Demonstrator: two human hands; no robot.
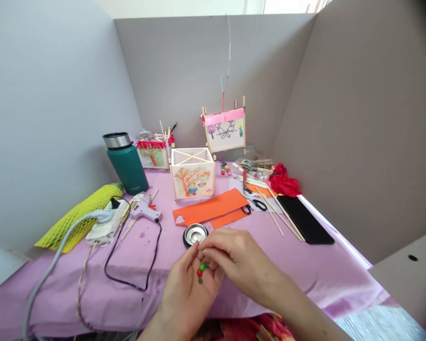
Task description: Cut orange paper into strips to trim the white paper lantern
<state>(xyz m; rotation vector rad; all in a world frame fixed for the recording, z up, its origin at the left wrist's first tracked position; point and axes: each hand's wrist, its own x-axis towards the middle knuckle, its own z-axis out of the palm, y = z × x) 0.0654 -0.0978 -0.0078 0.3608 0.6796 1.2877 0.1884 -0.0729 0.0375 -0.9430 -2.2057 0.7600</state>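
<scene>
My left hand (191, 286) is palm up and cupped near the table's front edge, with a green bead (202, 267), a red bead (199, 273) and a small dark bead (200, 280) lying in it. A bit of blue shows beside the green one. Over the left fingers reaches my right hand (239, 253), its thumb and index finger pinched together; whatever is between the tips is too small to make out. Just beyond both hands sits a round metal lid (195, 234) with a black rim. Orange paper (209, 207) lies behind the lid.
On the left are a glue gun (146, 209), its looping cord, a power strip (106, 225) and a green bottle (127, 163). Decorated paper lanterns (192, 175) stand behind. To the right lie scissors (259, 204), thin sticks (280, 215) and a black phone (305, 220).
</scene>
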